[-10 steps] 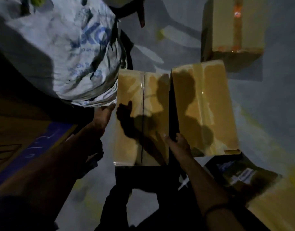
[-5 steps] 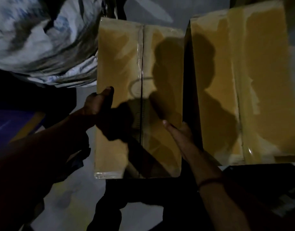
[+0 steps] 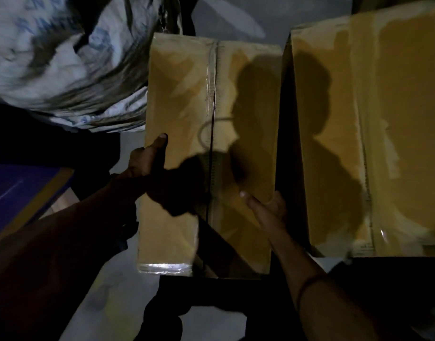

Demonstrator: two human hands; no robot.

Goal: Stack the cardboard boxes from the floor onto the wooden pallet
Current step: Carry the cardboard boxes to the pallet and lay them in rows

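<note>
Dim light, hard shadows. My left hand holds the left long edge of the nearer cardboard box, thumb lying on its top face, the other fingers out of sight down the side. My right hand holds the right edge of the same box, thumb on top, fingers tucked into the dark gap at its side; both grips are closed on this box. Clear tape runs along its centre seam. A second cardboard box lies just beside it on the right, parallel. I cannot tell whether the held box rests on the grey floor or is off it. A white printed sack bulges at upper left, touching the box's far left corner.
</note>
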